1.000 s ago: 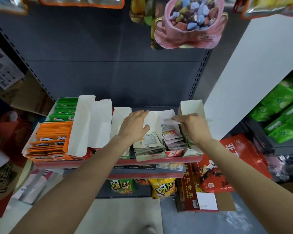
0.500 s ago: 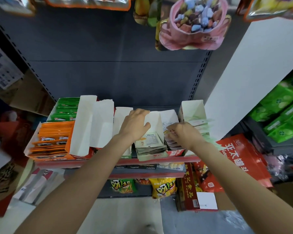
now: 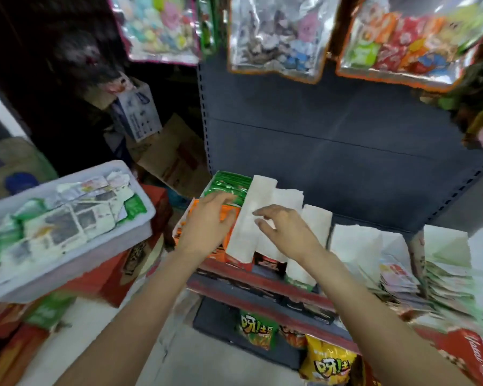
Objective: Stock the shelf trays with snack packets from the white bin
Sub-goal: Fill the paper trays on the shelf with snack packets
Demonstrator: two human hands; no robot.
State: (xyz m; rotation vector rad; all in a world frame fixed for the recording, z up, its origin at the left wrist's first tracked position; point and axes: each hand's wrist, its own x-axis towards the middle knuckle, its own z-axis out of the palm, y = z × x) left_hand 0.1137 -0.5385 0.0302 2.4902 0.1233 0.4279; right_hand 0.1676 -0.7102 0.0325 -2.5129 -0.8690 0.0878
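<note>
The white bin (image 3: 67,218) is sitting well off to the left of both hands, heaped with mixed snack packets (image 3: 67,221), its long axis running from near left to far right, so the left hand (image 3: 207,224) is lying nearer to it. That hand is resting flat with straight fingers on the orange packets (image 3: 229,215) in the leftmost shelf tray (image 3: 179,229), holding nothing. The right hand (image 3: 285,232) is hovering empty with loosely spread fingers over the white tray dividers (image 3: 248,232), while the green packets (image 3: 229,185) are filling the tray just beyond.
</note>
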